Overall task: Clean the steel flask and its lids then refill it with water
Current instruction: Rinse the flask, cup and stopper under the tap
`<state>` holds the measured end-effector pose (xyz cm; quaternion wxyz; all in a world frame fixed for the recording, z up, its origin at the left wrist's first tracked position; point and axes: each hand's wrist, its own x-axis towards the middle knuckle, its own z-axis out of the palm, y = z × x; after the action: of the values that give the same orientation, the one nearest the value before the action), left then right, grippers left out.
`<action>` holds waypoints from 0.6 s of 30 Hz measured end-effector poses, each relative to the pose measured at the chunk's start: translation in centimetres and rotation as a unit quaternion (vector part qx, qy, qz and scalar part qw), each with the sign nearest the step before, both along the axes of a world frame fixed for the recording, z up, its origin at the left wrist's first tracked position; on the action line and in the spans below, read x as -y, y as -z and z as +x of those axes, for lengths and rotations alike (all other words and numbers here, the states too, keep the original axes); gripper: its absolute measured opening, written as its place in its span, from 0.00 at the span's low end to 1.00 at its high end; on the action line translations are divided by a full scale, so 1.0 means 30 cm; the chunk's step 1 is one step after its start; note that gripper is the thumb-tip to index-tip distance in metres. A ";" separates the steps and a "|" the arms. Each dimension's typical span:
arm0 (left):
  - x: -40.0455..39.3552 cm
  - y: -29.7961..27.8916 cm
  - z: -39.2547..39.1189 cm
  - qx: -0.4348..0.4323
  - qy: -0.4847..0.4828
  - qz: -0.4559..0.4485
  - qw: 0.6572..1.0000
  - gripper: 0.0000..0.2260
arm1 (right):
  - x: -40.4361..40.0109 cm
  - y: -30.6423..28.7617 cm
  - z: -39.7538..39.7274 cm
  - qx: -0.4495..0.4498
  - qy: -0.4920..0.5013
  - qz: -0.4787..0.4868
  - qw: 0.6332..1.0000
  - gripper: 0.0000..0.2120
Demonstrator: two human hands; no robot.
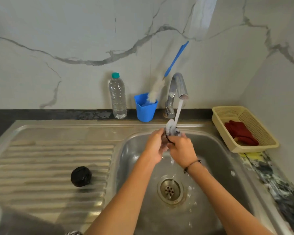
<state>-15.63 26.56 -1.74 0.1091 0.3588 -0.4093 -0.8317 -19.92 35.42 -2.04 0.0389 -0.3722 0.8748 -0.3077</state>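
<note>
Over sink (210, 150), under tap stream: both hands, left (155, 146) and right (182, 150), curled round small lid (171, 128); second lid (81, 178) lower left of the left hand.

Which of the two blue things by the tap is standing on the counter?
The blue cup, left of the tap. The blue-handled bottle brush only leans inside it, bristles down.
</note>
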 end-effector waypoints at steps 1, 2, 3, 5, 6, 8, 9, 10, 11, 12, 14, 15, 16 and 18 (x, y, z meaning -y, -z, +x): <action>-0.002 0.002 0.000 -0.007 0.014 -0.024 1.000 0.08 | 0.005 -0.010 0.007 0.125 0.020 -0.064 0.990 0.05; -0.005 0.004 0.003 -0.012 0.024 -0.059 0.998 0.08 | 0.010 -0.018 0.014 0.258 0.042 -0.142 0.955 0.06; -0.009 0.004 0.007 -0.017 0.025 -0.099 0.995 0.07 | 0.016 -0.020 0.018 0.370 0.065 -0.217 0.901 0.06; -0.007 0.005 0.013 -0.018 0.015 -0.191 0.981 0.06 | 0.017 -0.029 0.016 0.515 0.115 -0.322 0.786 0.08; -0.009 0.003 0.018 -0.020 0.013 -0.225 0.974 0.07 | 0.018 -0.030 0.006 0.567 0.144 -0.354 0.730 0.10; -0.017 0.004 0.030 -0.024 0.036 -0.269 0.962 0.10 | 0.016 -0.043 -0.020 0.642 0.193 -0.377 0.639 0.12; -0.018 0.009 0.034 -0.019 0.052 -0.300 0.952 0.13 | 0.016 -0.051 -0.031 0.657 0.211 -0.376 0.618 0.13; -0.016 0.015 0.035 -0.014 0.067 -0.338 0.939 0.17 | 0.020 -0.059 -0.043 0.662 0.226 -0.374 0.609 0.13; -0.013 0.023 0.034 -0.015 0.080 -0.368 0.926 0.21 | 0.023 -0.067 -0.052 0.662 0.233 -0.373 0.607 0.15; -0.011 0.026 0.032 -0.021 0.086 -0.389 0.917 0.23 | 0.028 -0.075 -0.058 0.659 0.227 -0.372 0.613 0.16; -0.011 0.020 0.020 -0.023 0.074 -0.430 0.900 0.22 | 0.033 -0.083 -0.059 0.643 0.209 -0.373 0.636 0.16; -0.009 0.018 0.008 -0.018 0.060 -0.461 0.885 0.20 | 0.035 -0.086 -0.055 0.626 0.200 -0.370 0.657 0.15; -0.006 0.019 -0.010 -0.017 0.045 -0.495 0.868 0.16 | 0.038 -0.090 -0.051 0.601 0.196 -0.364 0.684 0.14; -0.014 0.017 -0.047 -0.024 0.010 -0.535 0.844 0.08 | 0.052 -0.101 -0.041 0.543 0.199 -0.350 0.737 0.12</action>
<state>-17.04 26.98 -2.26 0.2861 0.2204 -0.7915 -0.4930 -21.14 33.87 0.98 0.3122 0.0533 0.5901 -0.7426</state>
